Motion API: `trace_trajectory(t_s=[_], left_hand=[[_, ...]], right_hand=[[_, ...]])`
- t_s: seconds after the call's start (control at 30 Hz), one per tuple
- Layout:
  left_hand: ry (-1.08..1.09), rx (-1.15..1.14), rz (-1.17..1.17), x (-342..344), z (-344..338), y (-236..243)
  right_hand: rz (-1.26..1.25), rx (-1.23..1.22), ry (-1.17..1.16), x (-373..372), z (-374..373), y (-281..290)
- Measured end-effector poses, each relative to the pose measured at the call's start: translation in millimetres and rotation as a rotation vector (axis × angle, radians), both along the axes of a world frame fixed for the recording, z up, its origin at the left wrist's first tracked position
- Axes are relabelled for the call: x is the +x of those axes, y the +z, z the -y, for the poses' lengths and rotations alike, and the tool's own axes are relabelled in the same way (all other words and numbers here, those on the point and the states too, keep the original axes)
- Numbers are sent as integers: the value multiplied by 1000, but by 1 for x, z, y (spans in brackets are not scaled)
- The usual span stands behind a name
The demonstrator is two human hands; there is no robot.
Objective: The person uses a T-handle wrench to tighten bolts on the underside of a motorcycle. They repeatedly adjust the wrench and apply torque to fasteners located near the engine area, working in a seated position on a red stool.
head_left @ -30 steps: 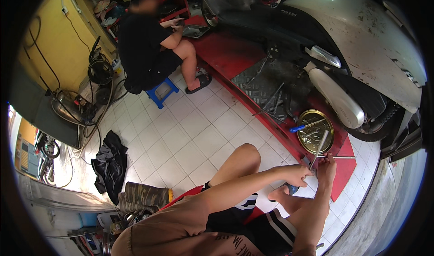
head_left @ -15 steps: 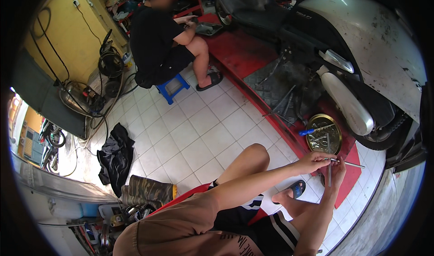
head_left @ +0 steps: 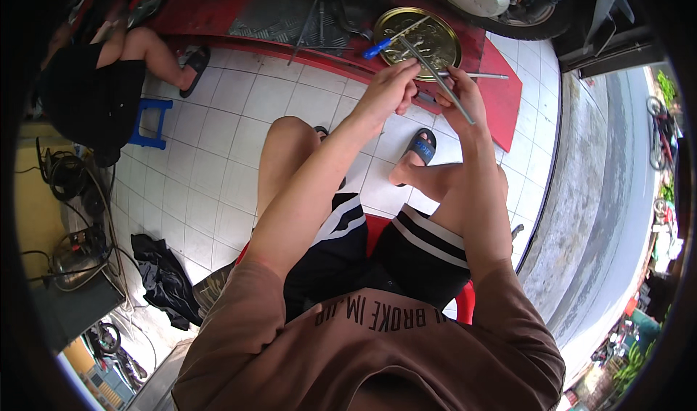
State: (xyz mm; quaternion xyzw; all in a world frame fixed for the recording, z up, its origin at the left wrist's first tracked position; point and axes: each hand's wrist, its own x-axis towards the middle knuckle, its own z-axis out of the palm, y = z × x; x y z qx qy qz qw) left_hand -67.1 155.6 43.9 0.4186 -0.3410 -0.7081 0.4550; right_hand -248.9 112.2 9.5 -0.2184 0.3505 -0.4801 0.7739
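A metal T-handle wrench (head_left: 459, 106) is gripped in my right hand (head_left: 465, 104), its long bar slanting between my two hands and another rod pointing right. My left hand (head_left: 390, 93) is beside it with the fingers curled closed; whether anything is inside them is hidden. Just beyond my hands, a round gold-coloured tray (head_left: 451, 35) rests on the red platform. A screwdriver with a blue handle (head_left: 377, 49) lies across the tray's left side, and small metal pieces lie inside, hard to make out.
A red platform (head_left: 501, 110) extends ahead, with long thin metal tools (head_left: 308, 26) on its tread plate. A motorbike's wheel (head_left: 534, 30) is above it at the right. On the left, another person (head_left: 149, 55) sits on a blue stool (head_left: 151, 124). Black cloth (head_left: 161, 280) lies on the tiles.
The view has swung downward and to the right, so the tray, person and floor appear shifted left and up. The wrench has turned between my hands, and my left hand sits lower along it.
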Motion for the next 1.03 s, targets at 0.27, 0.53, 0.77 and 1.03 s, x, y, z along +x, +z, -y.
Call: trace_trajectory(t_s=[0.27,0.53,0.77,1.03], left_hand=[[-247,-152,-78,-9,-4,0],[-327,-294,101,-19,-13,0],[-47,-224,755,-8,-4,-33],[-265,-503,158,-5,1,-9]], right_hand=[[23,62,46,0,-2,0],[-235,43,-86,12,-6,-7],[-96,-131,122,-2,-1,8],[-234,-128,37,-2,1,7]])
